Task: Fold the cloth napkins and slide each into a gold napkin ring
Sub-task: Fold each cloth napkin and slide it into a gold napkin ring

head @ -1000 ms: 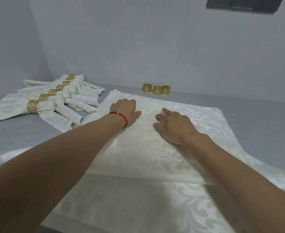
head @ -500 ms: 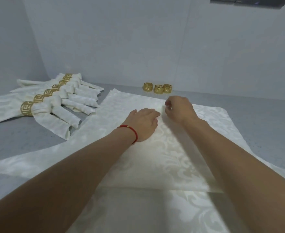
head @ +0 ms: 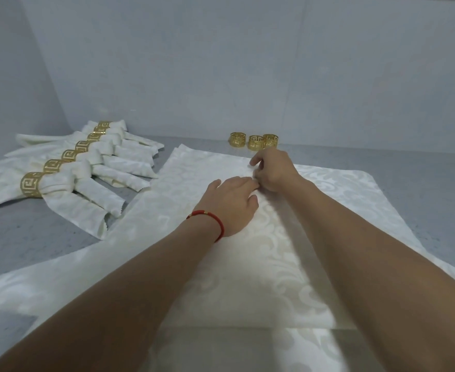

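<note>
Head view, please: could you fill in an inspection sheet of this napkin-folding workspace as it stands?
Surface: grey speckled countertop, partly covered by cloth.
Job's things: white damask napkin spread flat, partly folded; row of finished ringed napkins at left, overlapping; three loose gold napkin rings by the back wall.
Clutter: nothing seen.
Grippers: left hand rests flat on the napkin, red string bracelet on its wrist; right hand pinches the cloth near the far edge.
Cables: nothing seen.
Surroundings: plain pale walls meeting in a corner.
</note>
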`<state>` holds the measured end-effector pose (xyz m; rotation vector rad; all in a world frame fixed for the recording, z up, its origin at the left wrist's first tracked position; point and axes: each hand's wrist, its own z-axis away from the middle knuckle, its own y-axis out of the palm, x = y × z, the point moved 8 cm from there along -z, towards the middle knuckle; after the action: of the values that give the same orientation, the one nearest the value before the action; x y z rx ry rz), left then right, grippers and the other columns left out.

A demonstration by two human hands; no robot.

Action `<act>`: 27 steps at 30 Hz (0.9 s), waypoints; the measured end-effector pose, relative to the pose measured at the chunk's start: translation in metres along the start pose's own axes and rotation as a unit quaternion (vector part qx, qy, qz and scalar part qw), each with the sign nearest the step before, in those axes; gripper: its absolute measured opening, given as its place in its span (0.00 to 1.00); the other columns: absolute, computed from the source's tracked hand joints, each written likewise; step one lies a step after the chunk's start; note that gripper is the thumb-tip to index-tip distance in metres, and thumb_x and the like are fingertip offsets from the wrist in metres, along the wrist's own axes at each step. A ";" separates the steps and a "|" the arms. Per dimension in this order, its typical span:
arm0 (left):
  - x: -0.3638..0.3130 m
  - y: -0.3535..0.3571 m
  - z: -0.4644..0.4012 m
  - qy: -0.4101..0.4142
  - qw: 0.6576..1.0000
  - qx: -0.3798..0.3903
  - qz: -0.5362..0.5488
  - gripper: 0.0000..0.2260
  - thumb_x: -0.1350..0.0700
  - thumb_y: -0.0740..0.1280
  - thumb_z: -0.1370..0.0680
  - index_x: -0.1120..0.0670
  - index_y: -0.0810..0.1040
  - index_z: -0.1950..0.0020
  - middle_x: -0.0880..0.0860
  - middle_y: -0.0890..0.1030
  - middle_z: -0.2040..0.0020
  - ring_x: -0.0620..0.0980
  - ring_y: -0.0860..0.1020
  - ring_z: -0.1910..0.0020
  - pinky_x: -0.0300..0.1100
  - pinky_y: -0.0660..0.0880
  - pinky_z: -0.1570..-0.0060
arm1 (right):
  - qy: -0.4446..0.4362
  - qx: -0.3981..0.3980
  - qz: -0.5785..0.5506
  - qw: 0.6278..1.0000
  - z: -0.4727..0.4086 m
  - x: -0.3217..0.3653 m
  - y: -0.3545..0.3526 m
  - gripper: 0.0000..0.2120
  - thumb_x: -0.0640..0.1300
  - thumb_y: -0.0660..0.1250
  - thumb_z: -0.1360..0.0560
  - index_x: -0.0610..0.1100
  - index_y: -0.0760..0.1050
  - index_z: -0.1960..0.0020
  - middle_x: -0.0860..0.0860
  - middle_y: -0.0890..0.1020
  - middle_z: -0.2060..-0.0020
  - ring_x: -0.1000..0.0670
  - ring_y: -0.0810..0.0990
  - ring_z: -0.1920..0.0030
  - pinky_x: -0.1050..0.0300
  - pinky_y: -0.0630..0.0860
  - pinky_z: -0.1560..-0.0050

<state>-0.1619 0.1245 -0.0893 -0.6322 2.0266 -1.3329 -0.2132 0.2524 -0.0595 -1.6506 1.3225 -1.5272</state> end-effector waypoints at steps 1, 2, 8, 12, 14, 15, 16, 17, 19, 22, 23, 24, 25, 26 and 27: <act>0.000 0.000 0.000 -0.001 1.000 0.003 0.002 0.18 0.51 0.52 0.18 0.47 0.69 0.29 0.43 0.73 0.33 0.45 0.68 0.32 0.54 0.61 0.30 | -0.008 -0.005 -0.004 1.000 0.002 0.001 -0.001 0.12 0.34 0.67 0.25 0.44 0.83 0.46 0.47 0.83 0.47 0.45 0.81 0.46 0.50 0.79 0.44; 0.000 0.001 0.000 0.000 1.000 0.004 0.003 0.18 0.50 0.52 0.18 0.46 0.69 0.29 0.43 0.73 0.33 0.45 0.68 0.32 0.55 0.61 0.30 | -0.015 -0.011 -0.009 1.000 0.005 0.001 -0.002 0.11 0.34 0.66 0.24 0.43 0.84 0.48 0.47 0.84 0.49 0.45 0.82 0.47 0.53 0.79 0.47; 0.000 0.000 -0.001 -0.006 1.000 0.008 0.015 0.20 0.49 0.51 0.20 0.45 0.69 0.30 0.43 0.74 0.35 0.45 0.69 0.33 0.56 0.62 0.31 | -0.043 -0.044 -0.041 0.997 0.019 0.000 -0.011 0.08 0.35 0.64 0.25 0.46 0.78 0.50 0.47 0.82 0.51 0.44 0.80 0.49 0.48 0.78 0.48; -0.001 -0.001 -0.001 -0.006 1.000 0.015 0.009 0.19 0.51 0.52 0.19 0.46 0.69 0.29 0.44 0.74 0.34 0.45 0.69 0.33 0.54 0.63 0.31 | -0.052 -0.040 -0.039 0.997 0.023 -0.004 -0.011 0.12 0.38 0.63 0.23 0.49 0.74 0.41 0.46 0.81 0.52 0.43 0.80 0.52 0.44 0.79 0.49; -0.002 -0.002 0.001 -0.007 1.000 0.024 -0.002 0.19 0.51 0.52 0.18 0.47 0.68 0.28 0.46 0.72 0.31 0.46 0.68 0.31 0.54 0.62 0.30 | -0.051 -0.034 -0.031 0.998 0.022 -0.004 -0.012 0.13 0.39 0.62 0.22 0.48 0.77 0.39 0.45 0.82 0.49 0.41 0.81 0.49 0.44 0.79 0.46; -0.003 -0.003 0.000 -0.010 0.999 0.030 -0.004 0.19 0.52 0.53 0.18 0.47 0.68 0.27 0.48 0.71 0.29 0.47 0.67 0.30 0.55 0.60 0.29 | -0.052 -0.031 -0.017 0.998 0.020 -0.003 -0.014 0.13 0.39 0.62 0.22 0.47 0.79 0.41 0.45 0.82 0.48 0.42 0.81 0.47 0.44 0.80 0.45; -0.005 -0.004 -0.001 -0.015 0.999 0.041 -0.004 0.20 0.52 0.53 0.18 0.48 0.68 0.26 0.49 0.70 0.28 0.48 0.66 0.29 0.55 0.56 0.27 | -0.050 -0.026 -0.004 0.998 0.019 -0.003 -0.016 0.12 0.39 0.63 0.22 0.47 0.80 0.42 0.46 0.83 0.48 0.42 0.81 0.47 0.44 0.80 0.45; -0.005 -0.004 0.000 -0.016 0.998 0.055 -0.007 0.20 0.53 0.53 0.18 0.49 0.69 0.27 0.49 0.70 0.28 0.48 0.65 0.28 0.56 0.54 0.25 | -0.047 -0.018 -0.003 0.999 0.018 -0.001 -0.015 0.12 0.38 0.65 0.23 0.47 0.81 0.42 0.46 0.82 0.48 0.43 0.81 0.47 0.45 0.80 0.44; -0.010 -0.006 -0.001 0.004 0.997 0.069 -0.039 0.17 0.54 0.52 0.19 0.50 0.72 0.33 0.49 0.74 0.38 0.49 0.68 0.32 0.56 0.55 0.26 | -0.034 -0.006 -0.013 0.999 0.015 -0.003 -0.017 0.15 0.36 0.69 0.26 0.48 0.79 0.41 0.48 0.81 0.50 0.44 0.80 0.47 0.46 0.79 0.44; -0.014 -0.014 0.006 0.002 0.997 0.047 -0.068 0.11 0.54 0.51 0.19 0.50 0.72 0.43 0.46 0.70 0.49 0.51 0.70 0.38 0.54 0.62 0.32 | -0.028 0.012 -0.017 0.999 0.012 -0.003 -0.017 0.15 0.37 0.71 0.27 0.48 0.78 0.42 0.49 0.80 0.51 0.44 0.81 0.48 0.46 0.80 0.45; -0.017 -0.018 0.013 -0.006 0.997 0.038 -0.070 0.13 0.52 0.51 0.19 0.51 0.72 0.42 0.48 0.72 0.46 0.51 0.70 0.36 0.54 0.63 0.33 | -0.029 0.018 -0.016 0.999 0.012 -0.002 -0.016 0.15 0.38 0.72 0.26 0.48 0.77 0.41 0.48 0.80 0.48 0.44 0.80 0.46 0.46 0.79 0.44; -0.022 -0.022 0.023 -0.011 0.997 0.027 -0.073 0.16 0.50 0.50 0.18 0.51 0.73 0.38 0.50 0.74 0.39 0.52 0.69 0.34 0.54 0.63 0.33 | -0.033 0.019 -0.011 0.999 0.013 -0.002 -0.016 0.17 0.41 0.72 0.26 0.48 0.75 0.38 0.47 0.80 0.45 0.43 0.79 0.44 0.45 0.78 0.42; -0.031 -0.026 0.034 -0.004 0.997 0.013 -0.082 0.19 0.48 0.49 0.18 0.51 0.72 0.34 0.51 0.73 0.33 0.52 0.67 0.31 0.56 0.63 0.32 | -0.043 0.009 -0.002 0.999 0.014 -0.001 -0.019 0.18 0.43 0.71 0.25 0.47 0.74 0.36 0.46 0.79 0.42 0.43 0.78 0.42 0.45 0.77 0.40; -0.043 -0.029 0.048 0.011 0.996 0.004 -0.091 0.22 0.46 0.46 0.19 0.50 0.70 0.30 0.52 0.70 0.28 0.52 0.65 0.28 0.58 0.61 0.30 | -0.059 -0.004 0.011 0.998 0.017 0.001 -0.020 0.19 0.44 0.70 0.23 0.47 0.72 0.34 0.45 0.78 0.39 0.42 0.77 0.40 0.45 0.76 0.39; -0.056 -0.032 0.063 0.030 0.995 0.013 -0.093 0.25 0.43 0.44 0.20 0.47 0.67 0.26 0.51 0.66 0.24 0.52 0.62 0.26 0.60 0.58 0.29 | -0.074 -0.015 0.024 0.997 0.021 0.002 -0.022 0.19 0.45 0.68 0.22 0.46 0.72 0.32 0.45 0.77 0.37 0.42 0.76 0.38 0.45 0.75 0.38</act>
<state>-0.0765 0.1114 -0.0652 -0.7933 2.0351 -1.4983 -0.1866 0.2539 -0.0437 -1.7029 1.3009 -1.3363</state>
